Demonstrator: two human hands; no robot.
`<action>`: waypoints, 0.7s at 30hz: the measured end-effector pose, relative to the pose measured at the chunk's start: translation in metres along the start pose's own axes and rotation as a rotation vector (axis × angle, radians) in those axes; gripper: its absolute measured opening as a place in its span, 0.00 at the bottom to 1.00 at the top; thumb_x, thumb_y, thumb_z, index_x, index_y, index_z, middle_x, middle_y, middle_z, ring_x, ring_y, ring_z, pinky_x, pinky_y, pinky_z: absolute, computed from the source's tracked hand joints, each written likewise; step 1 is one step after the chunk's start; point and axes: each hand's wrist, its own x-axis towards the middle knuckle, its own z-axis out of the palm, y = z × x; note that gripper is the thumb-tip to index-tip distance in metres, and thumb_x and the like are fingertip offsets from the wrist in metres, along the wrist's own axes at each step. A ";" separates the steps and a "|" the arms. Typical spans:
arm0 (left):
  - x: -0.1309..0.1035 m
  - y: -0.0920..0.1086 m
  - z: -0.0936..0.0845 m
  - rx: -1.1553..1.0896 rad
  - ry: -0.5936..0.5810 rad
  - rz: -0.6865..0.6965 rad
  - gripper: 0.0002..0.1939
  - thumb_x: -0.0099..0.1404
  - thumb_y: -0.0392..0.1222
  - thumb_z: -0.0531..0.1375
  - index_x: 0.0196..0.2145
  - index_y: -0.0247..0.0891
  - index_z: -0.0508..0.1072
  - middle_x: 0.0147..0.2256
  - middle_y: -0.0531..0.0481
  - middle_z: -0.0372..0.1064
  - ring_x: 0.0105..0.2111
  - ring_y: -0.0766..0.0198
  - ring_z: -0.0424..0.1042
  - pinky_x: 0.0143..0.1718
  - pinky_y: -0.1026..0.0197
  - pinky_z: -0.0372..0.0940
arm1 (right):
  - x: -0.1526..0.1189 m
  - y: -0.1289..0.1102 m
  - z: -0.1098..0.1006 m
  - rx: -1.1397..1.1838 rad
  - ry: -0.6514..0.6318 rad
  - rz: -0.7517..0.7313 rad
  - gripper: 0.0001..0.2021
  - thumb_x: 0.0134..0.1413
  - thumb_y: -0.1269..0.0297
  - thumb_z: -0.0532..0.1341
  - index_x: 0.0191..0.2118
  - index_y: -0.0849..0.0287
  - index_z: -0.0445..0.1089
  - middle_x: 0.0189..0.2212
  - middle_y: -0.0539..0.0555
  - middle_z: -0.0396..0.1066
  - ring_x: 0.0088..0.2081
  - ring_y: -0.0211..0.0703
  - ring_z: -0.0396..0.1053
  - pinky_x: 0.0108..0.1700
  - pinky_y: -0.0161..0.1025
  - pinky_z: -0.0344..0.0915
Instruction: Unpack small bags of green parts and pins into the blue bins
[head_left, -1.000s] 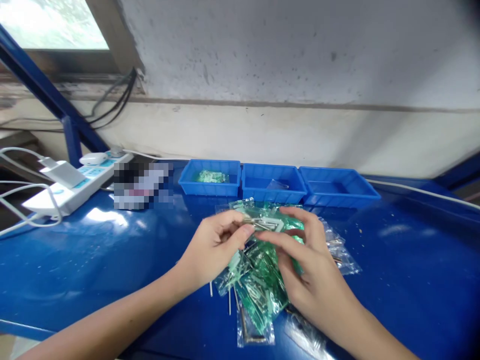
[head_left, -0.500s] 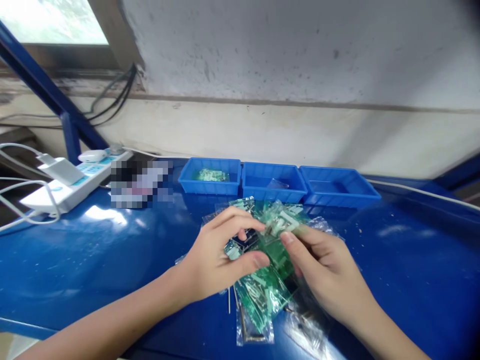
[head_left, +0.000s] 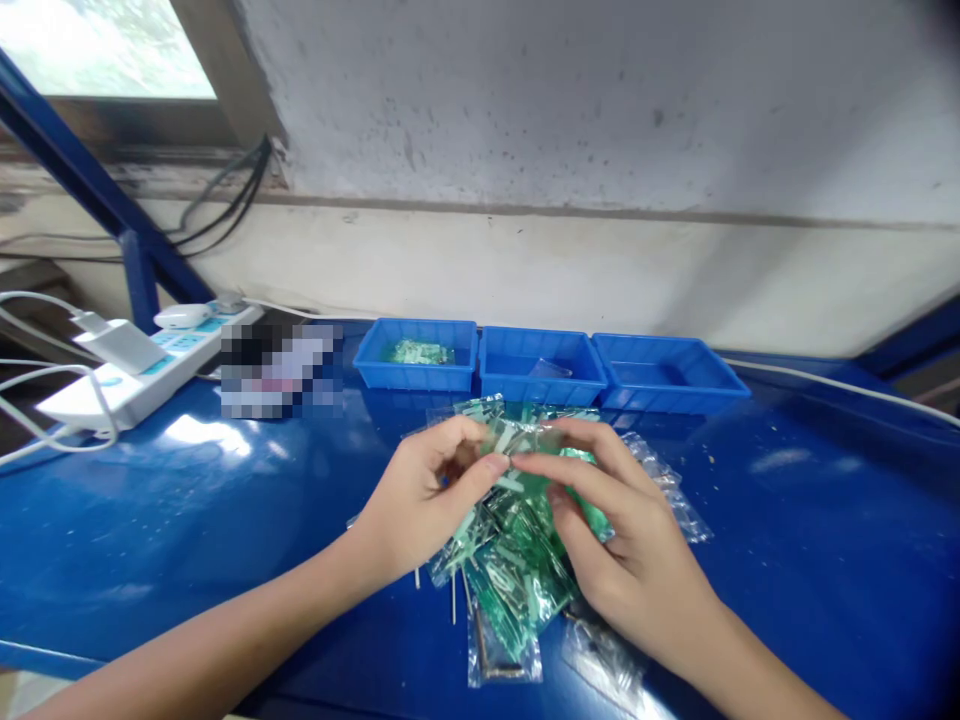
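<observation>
Packets (head_left: 517, 580) are lying before you on the bench (head_left: 202, 530), 3 bins (head_left: 541, 386) sitting behind, a power strip (head_left: 176, 368) left.

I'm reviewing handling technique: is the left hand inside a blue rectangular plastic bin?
No, the left hand pinches a translucent greenish plastic packet in front of the blue rectangular plastic bins.

small clear packet (head_left: 523, 442) | pale strips inside | over green packet pile (head_left: 517, 540)
</observation>
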 end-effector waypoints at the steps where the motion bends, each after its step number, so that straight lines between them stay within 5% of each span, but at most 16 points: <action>1: -0.001 -0.001 0.000 0.093 0.053 0.124 0.03 0.64 0.38 0.56 0.32 0.37 0.68 0.23 0.55 0.60 0.22 0.70 0.60 0.23 0.66 0.59 | 0.000 -0.001 -0.001 -0.005 0.005 0.044 0.13 0.56 0.73 0.53 0.44 0.52 0.69 0.48 0.56 0.58 0.50 0.44 0.61 0.47 0.44 0.63; 5: -0.005 -0.004 -0.003 0.355 0.097 0.517 0.11 0.62 0.28 0.55 0.41 0.39 0.70 0.35 0.49 0.66 0.33 0.67 0.67 0.33 0.63 0.65 | 0.002 -0.006 -0.005 0.037 -0.043 0.141 0.07 0.55 0.58 0.58 0.35 0.56 0.67 0.43 0.56 0.58 0.47 0.46 0.59 0.47 0.46 0.62; 12: -0.005 -0.011 -0.004 0.454 0.069 0.584 0.15 0.60 0.26 0.57 0.42 0.40 0.70 0.41 0.47 0.63 0.40 0.64 0.66 0.40 0.61 0.66 | 0.007 -0.007 -0.007 0.207 -0.065 0.183 0.16 0.62 0.59 0.50 0.24 0.58 0.62 0.24 0.49 0.59 0.27 0.37 0.59 0.28 0.36 0.59; 17: -0.005 -0.002 -0.003 0.343 0.005 0.311 0.05 0.64 0.37 0.56 0.39 0.39 0.70 0.38 0.47 0.65 0.40 0.61 0.66 0.42 0.57 0.65 | 0.006 0.002 -0.001 0.013 -0.013 0.057 0.10 0.60 0.67 0.53 0.38 0.58 0.72 0.22 0.48 0.62 0.25 0.37 0.59 0.27 0.36 0.58; 21: -0.003 0.002 -0.003 -0.077 -0.116 -0.132 0.21 0.70 0.50 0.44 0.30 0.37 0.69 0.28 0.48 0.67 0.28 0.65 0.65 0.30 0.61 0.65 | 0.003 0.007 0.003 -0.102 0.000 -0.067 0.16 0.59 0.70 0.53 0.52 0.59 0.68 0.27 0.52 0.65 0.26 0.38 0.62 0.27 0.36 0.61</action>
